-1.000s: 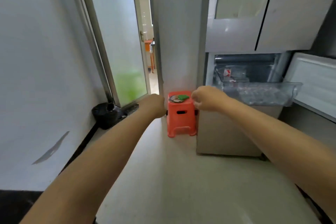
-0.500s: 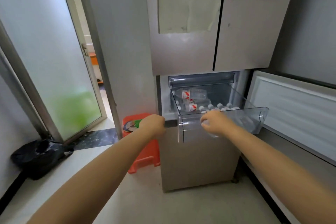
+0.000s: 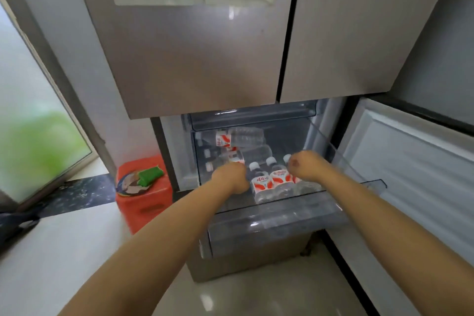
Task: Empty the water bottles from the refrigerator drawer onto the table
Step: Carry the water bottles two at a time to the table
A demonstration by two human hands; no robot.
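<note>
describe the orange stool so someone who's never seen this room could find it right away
Start at the fridge with its clear drawer pulled out. On the floor against its left side stands the stool. It is the only bright orange thing, and a green sponge lies on top.

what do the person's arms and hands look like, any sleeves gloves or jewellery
Both arms are bare along the whole length in view: no sleeves show. The left hand and right hand wear no gloves, and no watch, bracelet or ring can be seen on their visible sides. The right hand has a small dark reddish mark on its back. The picture is slightly blurred, so finer detail cannot be told.
</note>
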